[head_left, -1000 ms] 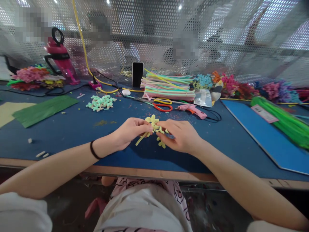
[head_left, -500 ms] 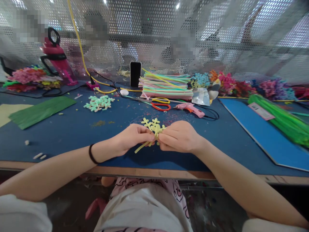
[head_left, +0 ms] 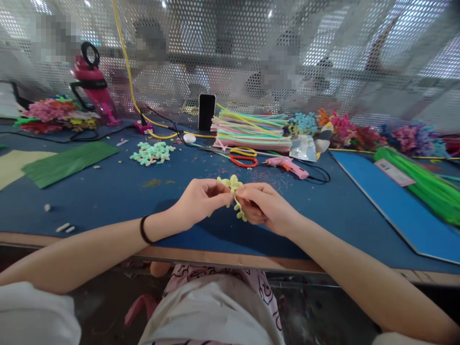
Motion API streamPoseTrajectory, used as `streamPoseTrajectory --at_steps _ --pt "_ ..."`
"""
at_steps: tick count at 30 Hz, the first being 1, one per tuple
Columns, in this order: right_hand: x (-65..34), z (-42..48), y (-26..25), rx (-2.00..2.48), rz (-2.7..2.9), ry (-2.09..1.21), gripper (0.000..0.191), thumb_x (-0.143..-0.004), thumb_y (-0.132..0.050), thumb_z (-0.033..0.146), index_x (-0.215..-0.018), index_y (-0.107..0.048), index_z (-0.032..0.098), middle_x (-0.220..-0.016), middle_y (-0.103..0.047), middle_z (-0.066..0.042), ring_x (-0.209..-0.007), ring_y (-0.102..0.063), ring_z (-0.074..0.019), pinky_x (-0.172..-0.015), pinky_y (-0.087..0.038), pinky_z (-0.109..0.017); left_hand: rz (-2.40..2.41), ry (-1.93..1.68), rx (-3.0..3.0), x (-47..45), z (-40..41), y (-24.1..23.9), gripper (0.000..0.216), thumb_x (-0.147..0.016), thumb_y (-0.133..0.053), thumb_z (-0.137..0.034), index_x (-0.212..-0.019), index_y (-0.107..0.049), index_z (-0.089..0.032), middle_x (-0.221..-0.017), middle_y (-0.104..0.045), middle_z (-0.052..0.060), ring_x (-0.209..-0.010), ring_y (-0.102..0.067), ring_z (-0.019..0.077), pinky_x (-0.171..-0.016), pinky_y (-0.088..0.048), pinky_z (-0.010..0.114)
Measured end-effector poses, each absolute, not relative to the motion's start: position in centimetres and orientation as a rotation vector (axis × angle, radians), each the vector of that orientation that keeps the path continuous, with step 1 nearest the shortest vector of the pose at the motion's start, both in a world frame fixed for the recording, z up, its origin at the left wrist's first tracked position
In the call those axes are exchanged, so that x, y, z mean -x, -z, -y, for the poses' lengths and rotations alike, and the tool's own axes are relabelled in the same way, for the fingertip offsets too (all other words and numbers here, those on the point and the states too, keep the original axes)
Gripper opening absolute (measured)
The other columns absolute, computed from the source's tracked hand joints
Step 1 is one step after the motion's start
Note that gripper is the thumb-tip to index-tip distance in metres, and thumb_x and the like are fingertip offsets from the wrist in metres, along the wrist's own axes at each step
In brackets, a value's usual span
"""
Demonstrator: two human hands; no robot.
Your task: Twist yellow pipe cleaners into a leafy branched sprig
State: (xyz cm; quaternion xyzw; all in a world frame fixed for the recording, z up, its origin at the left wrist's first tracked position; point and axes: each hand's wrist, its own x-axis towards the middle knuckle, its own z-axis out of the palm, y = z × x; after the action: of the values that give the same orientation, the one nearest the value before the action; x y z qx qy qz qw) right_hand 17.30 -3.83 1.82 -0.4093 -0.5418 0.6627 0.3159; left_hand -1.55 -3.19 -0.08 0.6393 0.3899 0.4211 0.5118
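A pale yellow pipe-cleaner flower is held just above the blue table mat near the front edge. My left hand pinches it from the left, fingers closed. My right hand pinches it from the right, fingers closed, with a lobed piece hanging down between the two hands. Both wrists rest low over the mat.
Behind the hands lie red and yellow scissors, a pink glue gun and a stack of pastel pipe cleaners. Mint flower pieces, green sheet, pink bottle, phone, green pipe cleaners.
The flower has been turned between my fingers; its long stem end no longer sticks out lower left, and a lobed piece now hangs below my hands.
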Motion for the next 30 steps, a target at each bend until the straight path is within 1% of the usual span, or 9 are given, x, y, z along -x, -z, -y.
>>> streamPoseTrajectory --at_steps 2,4,7,9,13,19,26,28,30 --pt "-17.6 3.6 -1.8 1.016 1.512 -1.585 0.03 -0.089 -0.05 0.036 -0.065 -0.053 0.019 -0.044 -0.032 0.008 -0.039 -0.022 -0.0069 -0.039 -0.017 -0.022 -0.93 -1.0 -1.394 1.4 3.2 0.1 0.02 -0.075 -0.073 -0.034 -0.072 -0.066 -0.015 -0.067 -0.062 -0.001 -0.061 -0.051 0.009 -0.058 -0.037 0.022" --pt "-17.9 3.4 -1.8 1.002 1.677 -1.329 0.031 -0.093 -0.045 0.035 -0.071 -0.058 0.018 -0.048 -0.036 0.006 -0.043 -0.028 -0.0078 -0.042 -0.022 -0.022 -0.932 -0.981 -1.316 1.3 3.2 0.2 0.021 -0.074 -0.074 -0.033 -0.069 -0.065 -0.015 -0.065 -0.06 -0.002 -0.06 -0.05 0.0085 -0.059 -0.036 0.022" --pt "-18.2 3.2 -1.7 1.041 1.897 -0.967 0.027 -0.092 -0.049 0.033 -0.074 -0.059 0.017 -0.055 -0.042 0.004 -0.049 -0.034 -0.0078 -0.046 -0.025 -0.023 -0.94 -0.944 -1.275 1.3 3.3 0.2 0.021 -0.074 -0.074 -0.032 -0.069 -0.065 -0.014 -0.065 -0.061 -0.001 -0.062 -0.051 0.0089 -0.063 -0.038 0.023" --pt "-18.2 3.2 -1.6 1.068 1.954 -0.86 0.024 -0.091 -0.052 0.032 -0.073 -0.059 0.016 -0.059 -0.044 0.004 -0.051 -0.034 -0.0072 -0.046 -0.025 -0.022 -0.941 -0.926 -1.279 1.3 3.3 0.2 0.02 -0.073 -0.074 -0.033 -0.073 -0.066 -0.014 -0.068 -0.062 -0.001 -0.063 -0.052 0.0093 -0.064 -0.039 0.024" --pt "-17.9 3.4 -1.6 1.093 1.963 -0.85 0.024 -0.091 -0.053 0.032 -0.074 -0.059 0.016 -0.059 -0.044 0.004 -0.051 -0.034 -0.0068 -0.046 -0.024 -0.022 -0.898 -0.915 -1.312 1.3 3.2 0.2 0.021 -0.071 -0.075 -0.032 -0.076 -0.066 -0.013 -0.068 -0.06 -0.002 -0.063 -0.05 0.0091 -0.065 -0.039 0.024" --pt "-17.8 3.2 -1.6 1.106 1.872 -1.099 0.023 -0.088 -0.058 0.038 -0.083 -0.063 0.015 -0.058 -0.048 0.004 -0.048 -0.038 -0.0068 -0.043 -0.028 -0.021 -0.937 -0.901 -1.391 1.3 2.9 0.3 0.019 -0.075 -0.068 -0.032 -0.074 -0.063 -0.014 -0.065 -0.055 -0.003 -0.062 -0.048 0.0096 -0.061 -0.037 0.024" --pt "-16.9 4.0 -1.2 1.243 1.813 -1.003 0.021 -0.078 -0.067 0.029 -0.066 -0.055 0.016 -0.05 -0.049 0.005 -0.044 -0.04 -0.0063 -0.041 -0.028 -0.019 -1.12 -0.877 -1.826 1.7 2.8 0.5 0.018 -0.075 -0.062 -0.029 -0.065 -0.057 -0.015 -0.059 -0.046 -0.004 -0.059 -0.039 0.0097 -0.054 -0.029 0.023" --pt "-16.8 4.1 -1.4 1.251 1.779 -1.011 0.022 -0.08 -0.067 0.033 -0.069 -0.058 0.016 -0.051 -0.051 0.004 -0.044 -0.041 -0.0067 -0.041 -0.03 -0.019 -1.098 -0.914 -1.755 1.7 2.8 0.5 0.018 -0.076 -0.062 -0.03 -0.067 -0.057 -0.015 -0.06 -0.046 -0.004 -0.059 -0.039 0.0093 -0.054 -0.029 0.023" --pt "-16.8 4.1 -1.5 1.236 1.761 -1.083 0.023 -0.08 -0.068 0.037 -0.077 -0.064 0.015 -0.056 -0.057 0.002 -0.047 -0.047 -0.0083 -0.043 -0.034 -0.02 -1.043 -0.976 -1.584 1.6 2.7 0.5 0.018 -0.077 -0.063 -0.032 -0.072 -0.06 -0.015 -0.063 -0.048 -0.004 -0.059 -0.039 0.009 -0.055 -0.03 0.023"
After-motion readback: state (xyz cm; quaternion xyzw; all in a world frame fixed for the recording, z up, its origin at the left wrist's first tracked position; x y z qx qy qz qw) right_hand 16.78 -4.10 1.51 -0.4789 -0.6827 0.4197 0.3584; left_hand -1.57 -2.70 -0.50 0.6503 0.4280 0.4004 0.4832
